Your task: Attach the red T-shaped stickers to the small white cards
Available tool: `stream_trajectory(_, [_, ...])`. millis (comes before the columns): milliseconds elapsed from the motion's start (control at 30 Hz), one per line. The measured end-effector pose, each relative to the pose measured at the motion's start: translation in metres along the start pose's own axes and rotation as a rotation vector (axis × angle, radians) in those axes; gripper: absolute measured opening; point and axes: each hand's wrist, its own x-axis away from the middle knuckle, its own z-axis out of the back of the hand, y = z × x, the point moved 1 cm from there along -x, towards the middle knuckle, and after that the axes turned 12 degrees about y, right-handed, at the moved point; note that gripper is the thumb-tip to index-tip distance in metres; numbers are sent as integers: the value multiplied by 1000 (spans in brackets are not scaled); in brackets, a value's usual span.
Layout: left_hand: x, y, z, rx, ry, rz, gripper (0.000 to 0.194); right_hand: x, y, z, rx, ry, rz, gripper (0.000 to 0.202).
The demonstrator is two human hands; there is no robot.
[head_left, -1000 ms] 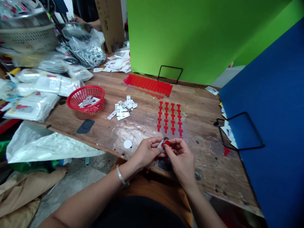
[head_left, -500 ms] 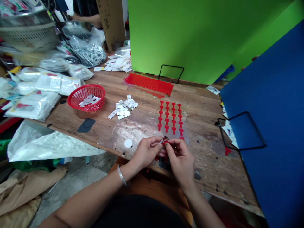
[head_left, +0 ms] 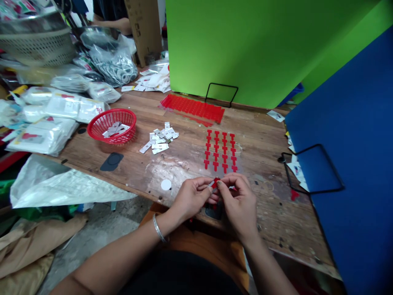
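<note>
Close to the table's front edge my hands meet. My left hand (head_left: 190,196) is closed on a small flat grey strip (head_left: 211,185), tilted between thumb and fingers. A red sticker (head_left: 216,180) lies against the strip's upper end, and the thumb and fingers of my right hand (head_left: 241,200) pinch there. How far the sticker is stuck down is too small to tell. Just beyond my hands, rows of red T-shaped stickers (head_left: 224,159) sit on a clear sheet, its near part hidden by my right hand.
Left of the stickers lies a pile of pale strips (head_left: 160,145). A red basket (head_left: 129,137) holds more. Red sheets (head_left: 193,110) lie by the green panel (head_left: 245,49). A blue panel (head_left: 346,135) with a black wire stand (head_left: 325,192) bounds the right; bagged packets (head_left: 43,135) crowd the left.
The red sticker now shows across the strip's upper end, where dark strip showed before. My right hand has shifted slightly right; the left has barely moved.
</note>
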Motion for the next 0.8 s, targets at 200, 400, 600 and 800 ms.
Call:
stream_trajectory(200, [1, 0, 0, -25, -8, 0, 37, 0, -1, 0, 6, -4, -10, 8])
stream_trajectory(400, [3, -1, -1, -48, -2, 1, 37, -1, -1, 1, 26, -8, -24, 8])
stream_trajectory(600, [8, 3, -1, -103, -7, -44, 35, 1, 0, -1, -40, 22, -131, 12])
stream_trajectory(800, [12, 10, 5, -130, -86, -21, 47, -9, 7, 5, -286, -141, -477, 48])
